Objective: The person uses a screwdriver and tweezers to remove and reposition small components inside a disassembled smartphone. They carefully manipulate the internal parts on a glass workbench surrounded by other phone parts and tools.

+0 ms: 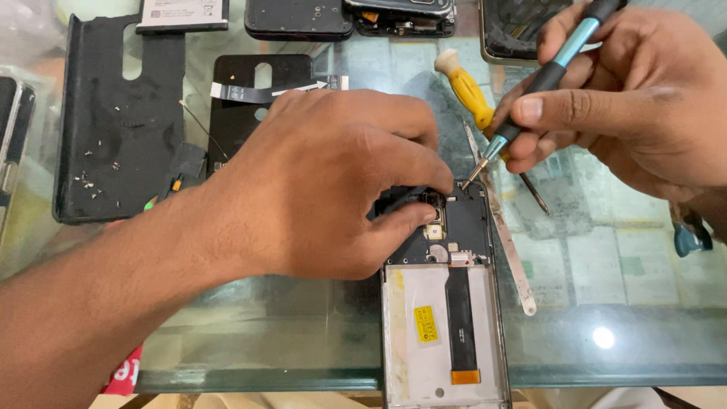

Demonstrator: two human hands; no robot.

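Now your left hand (333, 182) lies over the upper part of the opened phone (443, 303), which rests face down on the glass worktop (606, 303), at its near edge. Its fingers (409, 220) are pressed together on the black top section of the phone, with the thumb beside the small camera module. Your right hand (636, 98) holds a precision screwdriver (530, 98) with a black and blue handle; the fingers are clamped around the handle, and the tip touches the upper right corner of the phone. Just behind the tool lies a yellow-handled screwdriver (469, 95), and a thin metal pry tool (507, 242) lies along the right side of the phone. To your left, a black back cover (113, 136) carries several tiny screws, and a second black plate (242, 106) with a flat ribbon cable sits beside it. More phone parts (348, 17) lie at the far edge. A teal tool (691, 236) is partly hidden under your right wrist.
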